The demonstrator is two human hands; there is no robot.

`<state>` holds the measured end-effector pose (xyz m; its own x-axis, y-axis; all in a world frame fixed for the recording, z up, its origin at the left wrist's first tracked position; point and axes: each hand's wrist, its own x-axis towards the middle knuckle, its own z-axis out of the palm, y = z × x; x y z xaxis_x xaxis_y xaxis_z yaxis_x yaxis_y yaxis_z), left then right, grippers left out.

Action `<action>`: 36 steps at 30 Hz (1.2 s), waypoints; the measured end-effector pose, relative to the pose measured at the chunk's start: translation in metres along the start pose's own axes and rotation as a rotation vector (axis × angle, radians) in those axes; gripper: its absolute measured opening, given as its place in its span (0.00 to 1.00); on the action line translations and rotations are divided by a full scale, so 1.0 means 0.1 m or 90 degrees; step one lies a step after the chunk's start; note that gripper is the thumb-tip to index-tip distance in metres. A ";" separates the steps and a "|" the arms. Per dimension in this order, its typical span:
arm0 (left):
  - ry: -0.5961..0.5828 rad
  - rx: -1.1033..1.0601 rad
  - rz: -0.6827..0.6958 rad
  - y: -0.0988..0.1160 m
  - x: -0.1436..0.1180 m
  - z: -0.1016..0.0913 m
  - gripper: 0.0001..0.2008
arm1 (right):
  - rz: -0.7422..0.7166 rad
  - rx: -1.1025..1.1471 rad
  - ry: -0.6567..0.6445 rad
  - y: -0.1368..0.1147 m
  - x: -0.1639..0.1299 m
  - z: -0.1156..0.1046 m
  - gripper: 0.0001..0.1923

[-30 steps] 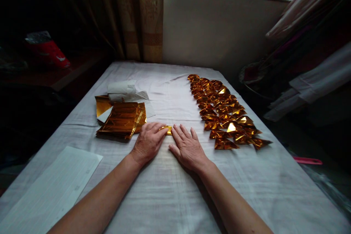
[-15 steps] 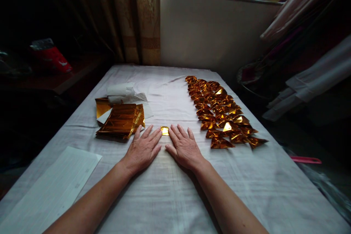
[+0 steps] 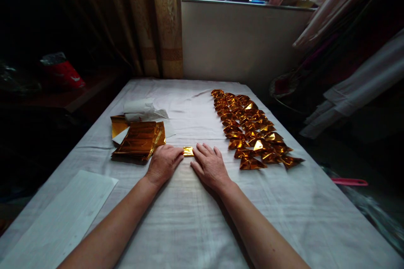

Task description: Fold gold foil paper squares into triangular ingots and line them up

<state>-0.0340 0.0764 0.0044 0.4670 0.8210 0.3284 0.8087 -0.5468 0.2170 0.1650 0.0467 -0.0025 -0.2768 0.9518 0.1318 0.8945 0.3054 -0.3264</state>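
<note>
A small folded piece of gold foil paper (image 3: pixel 188 151) lies flat on the white cloth between my two hands. My left hand (image 3: pixel 163 162) has its fingers curled and pinches the left end of the foil. Flat on the cloth, fingers stretched out, my right hand (image 3: pixel 210 164) rests at the foil's right end and covers part of it. Just beyond my left hand lies a stack of gold foil sheets (image 3: pixel 135 139). Rows of folded gold foil pieces (image 3: pixel 252 128), pointed at their ends, stand to the right.
Crumpled white paper (image 3: pixel 139 109) lies behind the foil stack. A white sheet of paper (image 3: pixel 66 214) rests at the left front of the cloth-covered table (image 3: pixel 189 227). Hanging clothes (image 3: pixel 362 80) are at the right, a curtain (image 3: pixel 160 29) at the back left.
My left hand's fingers have gone from lying stretched out to curling in and pinching the foil's left end. My right hand stays flat. The view has tilted up slightly.
</note>
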 end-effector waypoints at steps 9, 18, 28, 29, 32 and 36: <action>-0.045 -0.115 -0.073 -0.09 0.12 -0.04 0.11 | 0.046 0.045 0.056 0.02 0.20 -0.14 0.12; 0.010 -0.224 -0.148 -0.07 0.18 -0.09 0.10 | 0.169 0.421 0.095 0.10 0.42 -0.01 0.09; 0.104 -0.376 -0.284 -0.15 0.29 0.15 0.17 | 0.177 0.634 0.115 0.24 0.62 0.05 0.17; 0.116 -0.375 -0.286 -0.15 0.28 0.16 0.16 | 0.177 0.648 0.113 0.25 0.62 0.04 0.17; 0.146 -0.372 -0.273 -0.14 0.24 0.18 0.15 | 0.184 0.705 0.101 0.27 0.61 0.02 0.18; 0.166 -0.358 -0.267 -0.11 0.23 0.17 0.13 | 0.189 0.728 0.090 0.29 0.61 0.01 0.17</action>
<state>-0.0260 0.1036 -0.0061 0.0030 0.9521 0.3059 0.5631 -0.2544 0.7863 0.1735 0.1136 -0.0047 -0.0067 0.9999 -0.0120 0.0648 -0.0116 -0.9978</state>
